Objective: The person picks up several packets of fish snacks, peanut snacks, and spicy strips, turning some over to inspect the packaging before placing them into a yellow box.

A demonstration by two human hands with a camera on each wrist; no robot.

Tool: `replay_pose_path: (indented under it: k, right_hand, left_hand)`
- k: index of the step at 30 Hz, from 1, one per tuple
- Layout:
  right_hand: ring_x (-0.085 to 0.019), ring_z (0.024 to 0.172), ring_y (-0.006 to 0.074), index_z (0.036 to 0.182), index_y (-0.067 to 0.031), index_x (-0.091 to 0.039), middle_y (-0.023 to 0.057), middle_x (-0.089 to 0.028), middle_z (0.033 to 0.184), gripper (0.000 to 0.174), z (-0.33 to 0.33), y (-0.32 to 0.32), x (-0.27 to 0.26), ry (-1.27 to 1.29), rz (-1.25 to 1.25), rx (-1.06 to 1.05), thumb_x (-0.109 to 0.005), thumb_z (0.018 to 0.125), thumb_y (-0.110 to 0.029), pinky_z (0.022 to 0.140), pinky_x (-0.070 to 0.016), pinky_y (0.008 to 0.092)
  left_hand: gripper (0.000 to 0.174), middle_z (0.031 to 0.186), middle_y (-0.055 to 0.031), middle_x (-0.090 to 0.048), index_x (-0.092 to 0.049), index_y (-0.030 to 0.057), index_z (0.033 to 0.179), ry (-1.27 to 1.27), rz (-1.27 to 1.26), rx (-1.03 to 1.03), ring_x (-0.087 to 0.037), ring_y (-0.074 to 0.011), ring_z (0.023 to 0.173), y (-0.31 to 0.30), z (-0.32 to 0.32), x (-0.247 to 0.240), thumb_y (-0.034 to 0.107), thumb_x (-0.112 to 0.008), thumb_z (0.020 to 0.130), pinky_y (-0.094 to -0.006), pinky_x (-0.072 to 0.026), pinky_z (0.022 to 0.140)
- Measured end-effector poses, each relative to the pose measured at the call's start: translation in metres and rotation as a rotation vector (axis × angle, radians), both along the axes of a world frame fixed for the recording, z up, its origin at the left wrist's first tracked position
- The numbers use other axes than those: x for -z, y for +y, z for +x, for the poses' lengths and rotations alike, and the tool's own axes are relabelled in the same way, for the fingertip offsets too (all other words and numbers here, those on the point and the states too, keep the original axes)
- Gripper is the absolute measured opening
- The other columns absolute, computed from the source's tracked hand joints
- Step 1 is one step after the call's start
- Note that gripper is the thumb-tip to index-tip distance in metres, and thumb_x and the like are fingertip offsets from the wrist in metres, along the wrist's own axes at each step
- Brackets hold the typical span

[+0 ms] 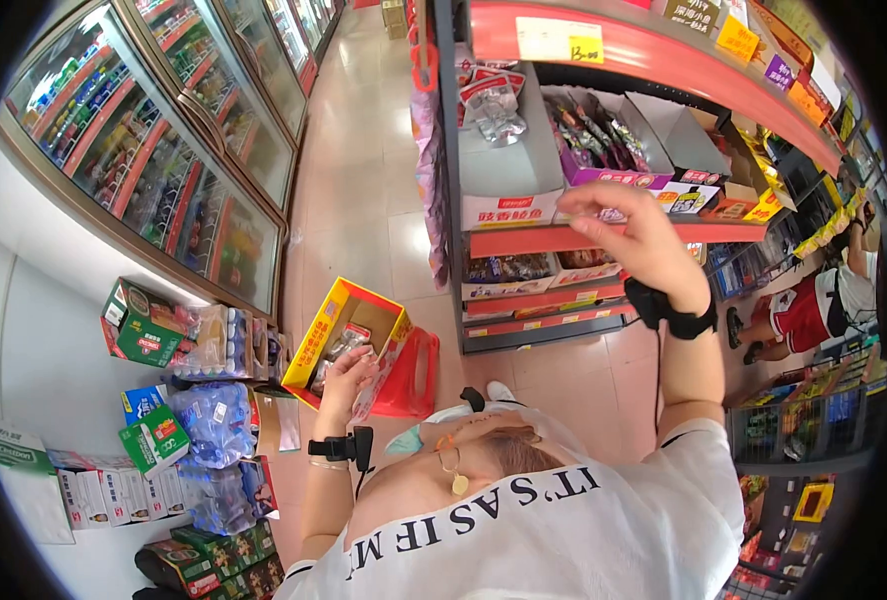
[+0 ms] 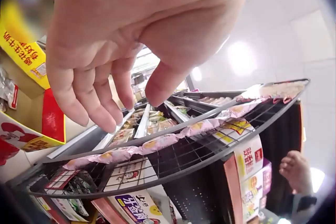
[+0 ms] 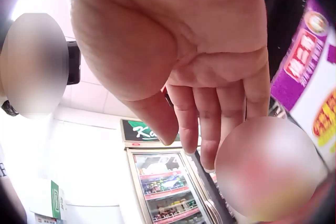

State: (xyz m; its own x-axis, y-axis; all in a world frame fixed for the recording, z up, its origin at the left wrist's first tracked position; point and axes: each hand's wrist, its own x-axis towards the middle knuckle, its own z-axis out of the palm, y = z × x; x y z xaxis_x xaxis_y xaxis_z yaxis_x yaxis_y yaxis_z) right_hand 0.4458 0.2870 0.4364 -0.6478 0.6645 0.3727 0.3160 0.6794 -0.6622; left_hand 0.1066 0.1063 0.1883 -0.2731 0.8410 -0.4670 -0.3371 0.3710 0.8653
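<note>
In the head view the left hand (image 1: 348,380) is over the near end of a yellow and red carton (image 1: 393,308) that holds silver packets (image 1: 348,342). From the left wrist view, that hand (image 2: 126,50) has relaxed, slightly bent fingers with nothing between them, and the carton (image 2: 31,106) is beside it. The right hand (image 1: 628,235) is in front of the shelf edge, near a white box (image 1: 508,208) with silver packets and a purple-edged box (image 1: 603,172). Its fingers (image 3: 210,108) hang loosely and hold nothing in the right wrist view.
A red basket or stool (image 1: 410,375) stands beside the carton. Glass-door coolers (image 1: 153,130) line the left, with bottle packs (image 1: 213,425) and cartons (image 1: 143,322) below. The tiled aisle (image 1: 363,200) runs ahead. Another person (image 1: 798,310) is at the right.
</note>
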Motion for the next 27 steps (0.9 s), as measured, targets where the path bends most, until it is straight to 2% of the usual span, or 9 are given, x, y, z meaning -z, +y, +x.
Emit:
replay_pose_path:
  k: [1,4,5,8,13,15,18,23,27]
  right_hand:
    - [-0.06,0.087,0.0259,0.1,0.0005,-0.059,0.0136,-0.061,0.094,0.023,0.004,0.014,-0.006,-0.048,0.153,-0.024,-0.06,0.079,-0.008,0.076,-0.0465,0.0319]
    - [-0.057,0.089,0.0318,0.103,0.0001,-0.057,0.015,-0.061,0.097,0.029,0.002,0.035,-0.033,-0.234,0.332,-0.054,-0.062,0.075,-0.009,0.078,-0.0457,0.0358]
    - [-0.055,0.093,0.0331,0.107,-0.0011,-0.055,0.0152,-0.059,0.1,0.035,0.005,0.046,-0.034,-0.287,0.408,-0.09,-0.064,0.073,-0.009,0.08,-0.0445,0.0384]
    - [-0.052,0.096,0.033,0.109,-0.0032,-0.053,0.0163,-0.055,0.104,0.038,-0.002,0.078,-0.045,-0.401,0.584,-0.175,-0.063,0.073,-0.006,0.084,-0.0425,0.0369]
    - [-0.054,0.098,0.0301,0.109,-0.0033,-0.054,0.0137,-0.057,0.108,0.036,-0.03,0.141,-0.038,-0.451,0.639,-0.14,-0.063,0.074,-0.007,0.082,-0.0436,0.0359]
    - [-0.059,0.089,0.0298,0.104,-0.0056,-0.059,0.0139,-0.062,0.093,0.03,-0.039,0.161,-0.037,-0.537,0.794,-0.07,-0.063,0.076,-0.015,0.078,-0.0464,0.0386]
    - [-0.059,0.089,0.0297,0.104,-0.0056,-0.059,0.0139,-0.062,0.093,0.03,-0.045,0.177,-0.046,-0.502,0.815,-0.088,-0.063,0.076,-0.015,0.078,-0.0465,0.0385]
    - [-0.059,0.088,0.0296,0.104,-0.0056,-0.059,0.0138,-0.062,0.091,0.029,-0.061,0.174,-0.052,-0.434,0.834,-0.099,-0.063,0.076,-0.016,0.077,-0.0466,0.0383]
    - [-0.059,0.087,0.0294,0.103,-0.0056,-0.06,0.0137,-0.062,0.09,0.029,-0.082,0.168,-0.057,-0.388,0.851,-0.097,-0.063,0.077,-0.016,0.076,-0.0468,0.0382]
  left_hand:
    - [0.029,0.104,-0.0052,-0.059,-0.052,0.0058,0.115,0.06,-0.016,0.007,-0.059,-0.0126,0.09,0.006,0.003,-0.006,0.015,-0.054,0.088,-0.0247,-0.0464,0.079]
    - [0.027,0.102,-0.0041,-0.061,-0.055,0.0055,0.112,0.091,0.107,0.0,-0.058,-0.0096,0.087,0.027,0.017,-0.031,0.016,-0.057,0.087,-0.021,-0.0434,0.074]
    - [0.029,0.103,-0.0042,-0.059,-0.053,0.0047,0.115,0.163,0.132,0.032,-0.057,-0.0116,0.092,0.034,0.025,-0.047,0.015,-0.055,0.088,-0.0238,-0.0451,0.08]
    - [0.029,0.104,-0.0059,-0.059,-0.052,0.002,0.114,0.102,0.316,0.052,-0.056,-0.0124,0.095,0.057,0.052,-0.089,0.013,-0.054,0.088,-0.0253,-0.0442,0.083]
    - [0.03,0.107,-0.0099,-0.058,-0.048,-0.0016,0.115,0.281,0.533,0.189,-0.055,-0.0145,0.101,0.093,0.092,-0.147,0.005,-0.054,0.086,-0.0266,-0.0435,0.089]
    - [0.036,0.103,-0.0076,-0.059,-0.047,0.0007,0.119,0.407,0.639,0.309,-0.056,-0.0129,0.095,0.102,0.106,-0.163,0.004,-0.055,0.085,-0.0258,-0.0441,0.084]
    - [0.043,0.094,-0.0049,-0.058,-0.042,0.0012,0.125,0.526,0.664,0.41,-0.055,-0.0103,0.09,0.114,0.125,-0.184,-0.001,-0.055,0.084,-0.0248,-0.0429,0.083]
    - [0.052,0.082,-0.0027,-0.057,-0.036,0.0037,0.131,0.687,0.608,0.353,-0.055,-0.009,0.077,0.14,0.151,-0.189,0.001,-0.057,0.083,-0.0241,-0.0446,0.069]
    - [0.045,0.072,-0.0044,-0.058,-0.045,0.0056,0.121,1.068,0.486,0.307,-0.059,-0.0152,0.066,0.159,0.161,-0.182,0.009,-0.061,0.079,-0.0273,-0.0455,0.06]
